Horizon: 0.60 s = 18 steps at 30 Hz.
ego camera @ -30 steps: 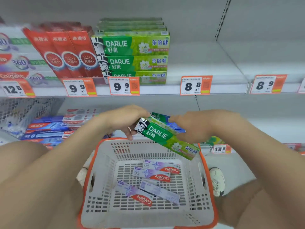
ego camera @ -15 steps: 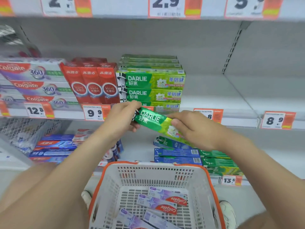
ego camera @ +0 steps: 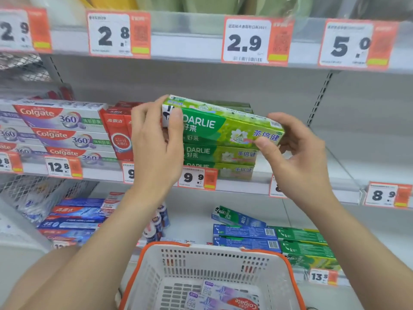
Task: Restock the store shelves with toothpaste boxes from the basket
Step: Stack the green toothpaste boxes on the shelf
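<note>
Toothpaste box [ego camera: 223, 124], green Darlie, sits at mid-view, tilted with its 9 o'clock end higher, right above the stack of Darlie boxes [ego camera: 221, 155] on the shelf [ego camera: 312, 182]; whether it touches the stack is unclear. The left hand [ego camera: 156, 142] pinches its 9 o'clock end, and the right hand [ego camera: 297, 153] pinches its 3 o'clock end. At 6 o'clock, the basket [ego camera: 201, 258] holds purple Colgate boxes [ego camera: 223, 294].

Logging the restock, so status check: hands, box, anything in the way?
Hands: left hand and right hand each grip an end of green Darlie box. Tilted, at top of Darlie stack. Nothing visible blocking.
</note>
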Each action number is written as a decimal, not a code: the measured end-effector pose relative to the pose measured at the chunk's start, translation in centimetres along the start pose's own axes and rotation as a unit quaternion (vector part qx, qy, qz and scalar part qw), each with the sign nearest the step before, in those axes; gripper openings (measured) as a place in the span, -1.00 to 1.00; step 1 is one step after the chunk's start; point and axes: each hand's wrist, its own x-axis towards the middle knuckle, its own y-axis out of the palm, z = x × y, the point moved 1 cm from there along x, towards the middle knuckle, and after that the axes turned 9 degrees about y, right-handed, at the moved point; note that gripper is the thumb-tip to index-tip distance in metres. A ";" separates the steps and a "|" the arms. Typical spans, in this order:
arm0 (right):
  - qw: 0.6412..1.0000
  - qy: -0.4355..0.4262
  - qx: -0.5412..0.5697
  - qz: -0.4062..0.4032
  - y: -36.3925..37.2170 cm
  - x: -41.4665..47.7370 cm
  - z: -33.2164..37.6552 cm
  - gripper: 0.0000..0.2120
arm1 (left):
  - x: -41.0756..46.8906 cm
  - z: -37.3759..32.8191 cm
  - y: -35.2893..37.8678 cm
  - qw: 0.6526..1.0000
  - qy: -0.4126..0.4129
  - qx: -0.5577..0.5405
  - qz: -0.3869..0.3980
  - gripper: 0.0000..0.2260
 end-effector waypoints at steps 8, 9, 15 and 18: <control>0.999 0.025 -0.047 -0.009 0.5 4.9 -1.9 -0.61 | 1.1 2.8 0.9 0.985 0.078 0.149 0.047 -0.52; 0.998 0.038 -0.047 0.003 0.6 5.4 -2.0 -0.59 | 1.1 2.9 1.2 0.983 0.075 0.157 0.063 -0.51; 0.997 0.068 -0.001 0.039 1.7 6.9 -2.4 -0.50 | 0.9 3.1 2.4 0.978 0.049 0.180 0.093 -0.57; 0.996 0.060 -0.001 0.063 1.6 6.8 -3.1 -0.48 | 1.1 3.5 2.5 0.977 0.043 0.194 0.080 -0.59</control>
